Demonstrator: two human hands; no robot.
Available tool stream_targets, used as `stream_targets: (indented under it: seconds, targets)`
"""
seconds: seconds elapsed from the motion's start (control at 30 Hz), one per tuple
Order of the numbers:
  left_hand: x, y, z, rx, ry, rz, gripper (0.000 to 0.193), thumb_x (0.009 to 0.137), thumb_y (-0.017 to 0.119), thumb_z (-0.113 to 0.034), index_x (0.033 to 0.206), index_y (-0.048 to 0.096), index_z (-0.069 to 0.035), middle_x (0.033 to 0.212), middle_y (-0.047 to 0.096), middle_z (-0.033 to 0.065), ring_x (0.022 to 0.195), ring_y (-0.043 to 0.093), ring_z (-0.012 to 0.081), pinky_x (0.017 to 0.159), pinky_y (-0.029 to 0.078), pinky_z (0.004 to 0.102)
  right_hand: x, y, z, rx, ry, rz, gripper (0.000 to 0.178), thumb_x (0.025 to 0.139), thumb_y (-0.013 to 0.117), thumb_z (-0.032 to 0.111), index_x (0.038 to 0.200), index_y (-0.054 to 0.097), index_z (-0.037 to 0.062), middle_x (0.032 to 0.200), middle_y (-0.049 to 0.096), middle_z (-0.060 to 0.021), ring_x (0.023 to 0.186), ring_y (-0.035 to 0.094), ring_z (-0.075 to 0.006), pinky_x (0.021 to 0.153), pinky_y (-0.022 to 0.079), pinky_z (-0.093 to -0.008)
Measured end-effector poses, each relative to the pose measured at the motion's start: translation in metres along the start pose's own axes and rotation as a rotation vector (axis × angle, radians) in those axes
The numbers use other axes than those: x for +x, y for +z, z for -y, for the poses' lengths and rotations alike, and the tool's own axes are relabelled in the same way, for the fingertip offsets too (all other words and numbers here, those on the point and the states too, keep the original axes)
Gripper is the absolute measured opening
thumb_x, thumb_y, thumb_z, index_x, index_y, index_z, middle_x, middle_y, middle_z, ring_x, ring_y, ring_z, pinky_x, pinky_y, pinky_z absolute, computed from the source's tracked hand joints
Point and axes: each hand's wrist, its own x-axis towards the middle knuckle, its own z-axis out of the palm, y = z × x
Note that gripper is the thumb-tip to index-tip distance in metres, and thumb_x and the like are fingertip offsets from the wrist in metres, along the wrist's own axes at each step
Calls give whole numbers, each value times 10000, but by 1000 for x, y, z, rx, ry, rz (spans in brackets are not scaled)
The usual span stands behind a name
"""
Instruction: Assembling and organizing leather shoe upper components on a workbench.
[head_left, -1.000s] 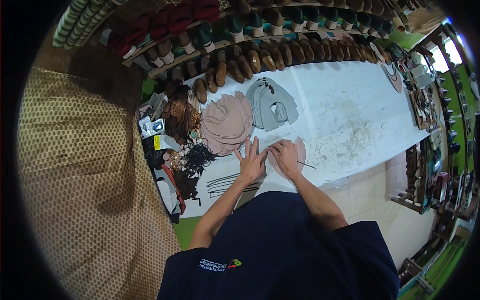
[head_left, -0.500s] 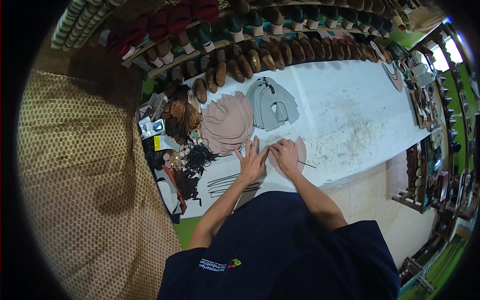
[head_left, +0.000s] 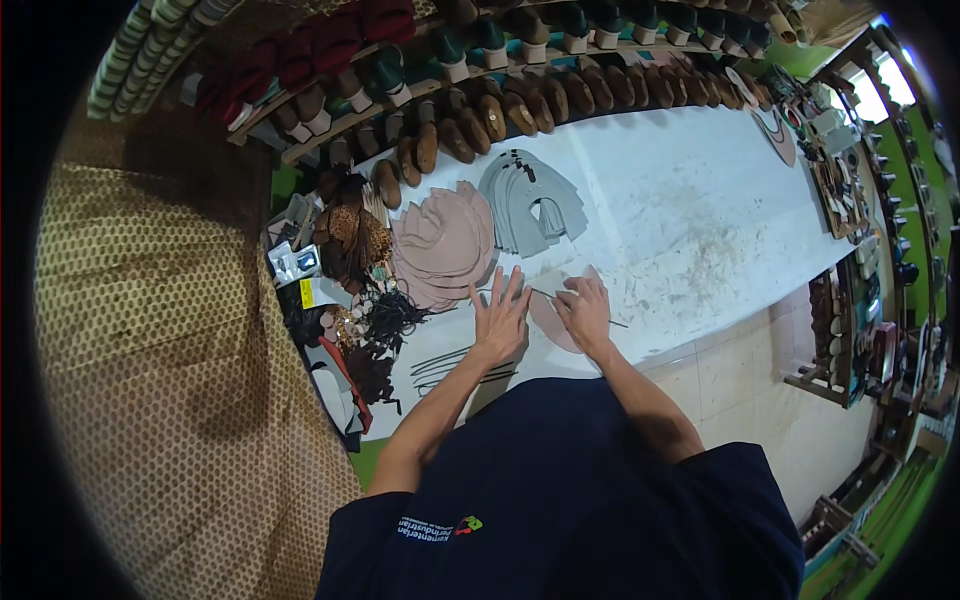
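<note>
My left hand (head_left: 498,322) lies flat on the white table with its fingers spread, just left of a pink leather-like cutout (head_left: 553,322). My right hand (head_left: 588,312) rests over that cutout, its fingers bent and drawn together on a thin dark strip (head_left: 618,324). One end of the strip sticks out to the right of the hand, and another part shows on its left. The fingertips of the right hand partly cover the strip. Several more dark strips (head_left: 455,368) lie near my left forearm.
Beyond my hands sit a fanned pile of pink cutouts (head_left: 440,245) and a stack of grey arched cutouts (head_left: 525,205). Dark scraps and cords (head_left: 395,312) clutter the table's left end. Brown shoe lasts (head_left: 520,112) line the back edge, below a shelf of shoes (head_left: 490,50).
My hands have moved apart; the right one has shifted slightly right and up along the strip. The left has slid a little left, its fingers still spread. The whole view has shifted slightly.
</note>
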Motion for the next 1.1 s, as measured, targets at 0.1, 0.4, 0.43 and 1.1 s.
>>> stream_targets:
  seconds: [0.1, 0.4, 0.43, 1.1]
  targets:
    - [-1, 1, 1, -71, -20, -6, 660, 907, 642, -258, 1555, 519, -247, 1777, 93, 123, 1626, 40, 396, 1124, 33, 840, -6, 2, -8, -50, -31, -10, 155, 875, 770, 220, 946, 809, 89, 1139, 696, -61, 1092, 623, -272, 980, 438, -449]
    - [1, 5, 5, -214, -31, -37, 600, 898, 641, -205, 1495, 578, -204, 1773, 90, 146, 1624, 41, 405, 1117, 35, 852, -6, 0, 3, -8, 56, 15, 130, 828, 766, 203, 858, 803, 82, 1158, 694, -62, 1151, 613, -291, 1067, 406, -478]
    - [2, 5, 6, -229, -29, -36, 599, 896, 645, -200, 1492, 579, -201, 1772, 88, 147, 1624, 39, 405, 1118, 38, 851, -7, -1, 6, 26, 101, 33, 139, 815, 770, 216, 837, 806, 83, 1170, 696, -66, 1166, 607, -297, 1078, 397, -491]
    - [2, -4, -1, -192, 17, -5, 616, 931, 643, -192, 1529, 536, -298, 1760, 146, 142, 1617, 88, 403, 1132, 39, 839, -11, 11, 10, 25, 245, -44, 110, 739, 809, 219, 775, 812, 115, 1136, 707, -43, 1135, 602, -279, 1034, 388, -459]
